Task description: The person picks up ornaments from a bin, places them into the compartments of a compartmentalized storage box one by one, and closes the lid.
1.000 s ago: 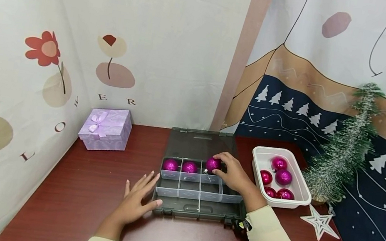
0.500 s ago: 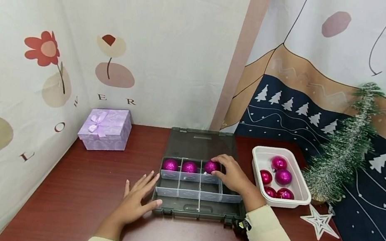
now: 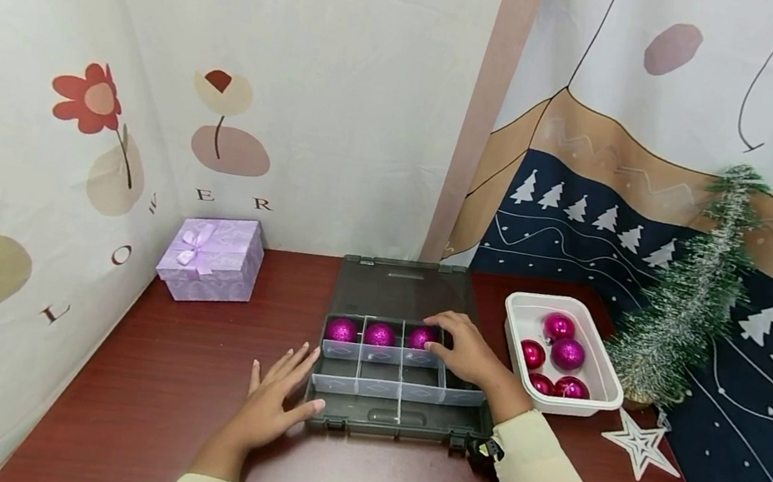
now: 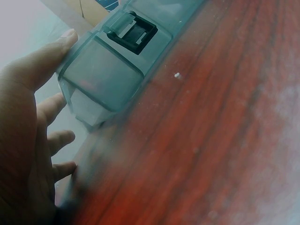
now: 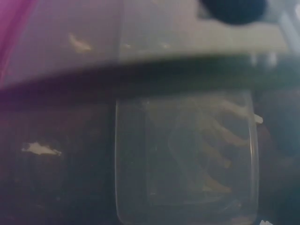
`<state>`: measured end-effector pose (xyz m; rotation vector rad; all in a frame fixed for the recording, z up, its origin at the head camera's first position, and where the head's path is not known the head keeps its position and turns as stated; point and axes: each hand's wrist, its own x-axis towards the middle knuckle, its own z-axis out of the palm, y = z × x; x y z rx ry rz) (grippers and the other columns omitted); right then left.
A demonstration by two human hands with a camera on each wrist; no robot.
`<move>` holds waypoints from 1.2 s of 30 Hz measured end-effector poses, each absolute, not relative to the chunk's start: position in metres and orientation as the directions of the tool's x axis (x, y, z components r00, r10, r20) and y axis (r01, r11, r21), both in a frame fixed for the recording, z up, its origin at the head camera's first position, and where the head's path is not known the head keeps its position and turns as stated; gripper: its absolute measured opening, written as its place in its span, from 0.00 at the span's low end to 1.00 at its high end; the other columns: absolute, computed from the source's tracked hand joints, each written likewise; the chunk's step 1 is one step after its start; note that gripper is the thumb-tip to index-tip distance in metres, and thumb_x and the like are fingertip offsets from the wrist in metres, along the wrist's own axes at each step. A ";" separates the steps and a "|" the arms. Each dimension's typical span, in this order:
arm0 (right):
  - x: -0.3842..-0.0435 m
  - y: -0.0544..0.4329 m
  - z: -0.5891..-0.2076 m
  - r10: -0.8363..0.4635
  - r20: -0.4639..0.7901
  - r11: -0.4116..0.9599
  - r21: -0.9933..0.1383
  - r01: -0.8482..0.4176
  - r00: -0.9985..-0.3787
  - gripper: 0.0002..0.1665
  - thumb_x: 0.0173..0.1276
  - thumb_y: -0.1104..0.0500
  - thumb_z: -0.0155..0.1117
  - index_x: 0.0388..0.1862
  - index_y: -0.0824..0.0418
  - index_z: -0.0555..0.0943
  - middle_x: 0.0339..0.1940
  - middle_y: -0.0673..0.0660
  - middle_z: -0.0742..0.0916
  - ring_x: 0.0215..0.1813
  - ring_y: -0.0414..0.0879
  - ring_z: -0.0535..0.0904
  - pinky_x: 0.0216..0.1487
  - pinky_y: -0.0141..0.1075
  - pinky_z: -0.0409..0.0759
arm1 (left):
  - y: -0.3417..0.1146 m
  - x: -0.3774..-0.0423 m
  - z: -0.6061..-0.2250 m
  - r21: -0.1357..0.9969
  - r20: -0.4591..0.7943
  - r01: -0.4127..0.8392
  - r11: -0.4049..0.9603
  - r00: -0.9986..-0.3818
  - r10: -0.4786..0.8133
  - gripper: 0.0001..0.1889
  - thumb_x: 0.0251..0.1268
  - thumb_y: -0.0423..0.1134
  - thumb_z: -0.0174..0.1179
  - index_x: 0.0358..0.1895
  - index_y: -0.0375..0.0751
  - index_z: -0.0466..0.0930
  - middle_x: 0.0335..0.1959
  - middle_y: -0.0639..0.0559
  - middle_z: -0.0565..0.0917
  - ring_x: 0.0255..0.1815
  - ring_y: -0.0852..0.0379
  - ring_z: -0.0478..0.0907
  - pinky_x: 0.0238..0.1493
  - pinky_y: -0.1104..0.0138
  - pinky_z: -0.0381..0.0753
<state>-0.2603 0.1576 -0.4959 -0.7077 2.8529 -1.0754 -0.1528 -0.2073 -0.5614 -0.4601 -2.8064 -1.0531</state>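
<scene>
Big slotted box (image 3: 353, 406), little sparkly ball (image 3: 420, 337)

The gray, see-through slotted box lies open. The left hand (image 3: 273, 404), fingers apart, is at its near left corner. The right hand (image 3: 468, 348) pinches the purple sparkly ball in the back row, right of two more balls (image 3: 381, 334).

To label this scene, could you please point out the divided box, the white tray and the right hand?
Divided box (image 3: 379, 370), head view: bare middle compartment.
White tray (image 3: 578, 407), head view: near wall.
Right hand (image 3: 471, 350), head view: back of hand.
</scene>
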 end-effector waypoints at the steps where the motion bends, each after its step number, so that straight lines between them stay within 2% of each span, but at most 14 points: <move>1: -0.260 0.158 -0.496 -0.417 0.145 0.660 -0.630 -0.409 -0.897 0.24 0.78 0.61 0.71 0.70 0.62 0.83 0.72 0.64 0.84 0.78 0.65 0.73 0.80 0.68 0.72 | -0.207 -0.153 -0.562 0.624 0.206 0.318 0.714 -0.948 0.242 0.46 0.69 0.59 0.69 0.87 0.52 0.63 0.89 0.40 0.63 0.87 0.25 0.59 0.76 0.14 0.29; 15: -0.258 0.165 -0.489 -0.410 0.190 0.640 -0.638 -0.429 -0.892 0.24 0.78 0.61 0.71 0.70 0.64 0.83 0.70 0.65 0.85 0.75 0.65 0.75 0.77 0.67 0.75 | -0.207 -0.152 -0.560 0.625 0.205 0.317 0.713 -0.948 0.242 0.46 0.70 0.59 0.69 0.87 0.52 0.63 0.89 0.39 0.63 0.87 0.25 0.59 0.76 0.14 0.29; 27: -0.249 0.183 -0.481 -0.342 0.236 0.635 -0.656 -0.409 -0.910 0.25 0.76 0.61 0.74 0.70 0.60 0.84 0.71 0.65 0.84 0.75 0.65 0.76 0.76 0.68 0.76 | -0.208 -0.152 -0.563 0.627 0.204 0.319 0.711 -0.948 0.245 0.46 0.70 0.60 0.69 0.88 0.54 0.62 0.89 0.39 0.63 0.88 0.25 0.58 0.76 0.15 0.27; 36: -0.245 0.205 -0.478 -0.295 0.306 0.598 -0.679 -0.425 -0.905 0.25 0.74 0.64 0.74 0.69 0.64 0.84 0.70 0.69 0.84 0.73 0.69 0.77 0.76 0.69 0.76 | -0.208 -0.152 -0.563 0.623 0.213 0.325 0.711 -0.946 0.245 0.46 0.70 0.59 0.69 0.87 0.53 0.63 0.89 0.39 0.63 0.87 0.24 0.59 0.76 0.14 0.28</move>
